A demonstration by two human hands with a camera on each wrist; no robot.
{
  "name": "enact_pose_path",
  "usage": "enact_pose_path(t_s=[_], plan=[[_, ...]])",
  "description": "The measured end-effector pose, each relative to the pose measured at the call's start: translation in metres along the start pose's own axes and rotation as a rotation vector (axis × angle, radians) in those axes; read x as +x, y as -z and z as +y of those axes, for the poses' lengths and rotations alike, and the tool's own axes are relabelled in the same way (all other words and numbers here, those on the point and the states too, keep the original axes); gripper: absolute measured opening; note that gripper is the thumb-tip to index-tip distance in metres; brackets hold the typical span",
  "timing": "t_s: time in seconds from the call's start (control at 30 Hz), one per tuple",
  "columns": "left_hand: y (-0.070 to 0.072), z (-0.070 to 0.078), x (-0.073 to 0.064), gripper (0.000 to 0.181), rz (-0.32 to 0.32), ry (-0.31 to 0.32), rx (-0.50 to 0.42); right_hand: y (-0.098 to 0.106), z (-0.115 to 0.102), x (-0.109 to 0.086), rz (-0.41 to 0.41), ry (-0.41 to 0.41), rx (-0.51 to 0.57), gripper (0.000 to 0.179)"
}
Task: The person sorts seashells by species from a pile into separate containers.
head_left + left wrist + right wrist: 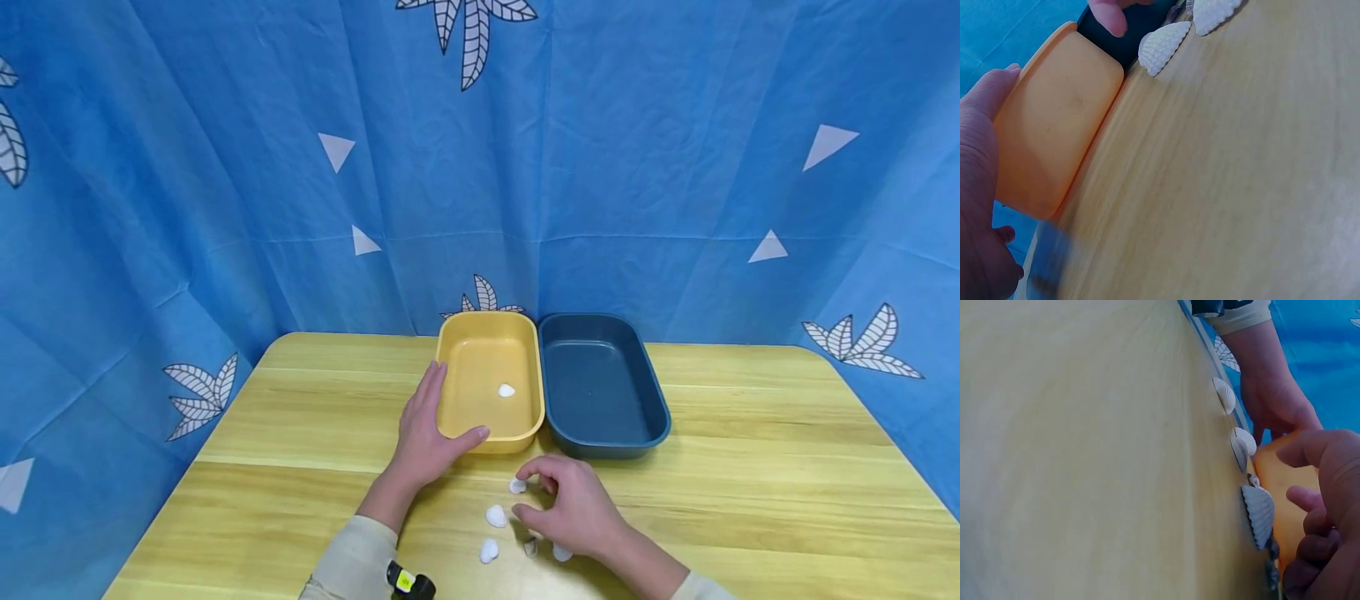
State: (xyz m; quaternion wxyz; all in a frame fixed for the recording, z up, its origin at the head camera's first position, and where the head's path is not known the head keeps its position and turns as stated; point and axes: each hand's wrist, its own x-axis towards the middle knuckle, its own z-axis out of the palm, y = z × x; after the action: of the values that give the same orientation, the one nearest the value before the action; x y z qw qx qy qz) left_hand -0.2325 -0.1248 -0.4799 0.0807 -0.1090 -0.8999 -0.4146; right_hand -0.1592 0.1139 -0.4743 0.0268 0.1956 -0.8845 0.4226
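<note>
My left hand [427, 437] rests at the near left corner of a yellow tray [491, 444], thumb along the front rim and fingers straight along the left side. One white seashell [506, 390] lies in that tray. Over the wooden table my right hand [573, 508] hovers among loose shells, thumb and index finger spread apart with nothing visible between them. By the index fingertip is a white shell [517, 485]. Other white shells [496, 516] lie left of the thumb, and a small greyish shell [531, 547] sits just below it. Another ridged shell [1259, 515] shows near the right wrist.
A dark blue tray [603, 450] stands against the yellow tray's right side, with no shells visible inside. Blue patterned cloth [465, 167] hangs behind the wooden table [765, 450]. A black device [410, 582] is strapped at the left wrist.
</note>
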Motion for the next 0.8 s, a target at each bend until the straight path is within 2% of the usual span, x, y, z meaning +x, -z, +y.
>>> enact_pose_path(t_s=[0.37, 0.8], plan=[[0.0, 0.0007, 0.0002, 0.111, 0.002, 0.005, 0.001, -0.0055, -0.0003, 0.0025, 0.027, -0.123, -0.1, 0.024], [0.0004, 0.001, 0.0009, 0.11, 0.002, -0.002, 0.005, -0.0082, -0.0028, 0.0075, 0.04, -0.189, -0.193, 0.028]])
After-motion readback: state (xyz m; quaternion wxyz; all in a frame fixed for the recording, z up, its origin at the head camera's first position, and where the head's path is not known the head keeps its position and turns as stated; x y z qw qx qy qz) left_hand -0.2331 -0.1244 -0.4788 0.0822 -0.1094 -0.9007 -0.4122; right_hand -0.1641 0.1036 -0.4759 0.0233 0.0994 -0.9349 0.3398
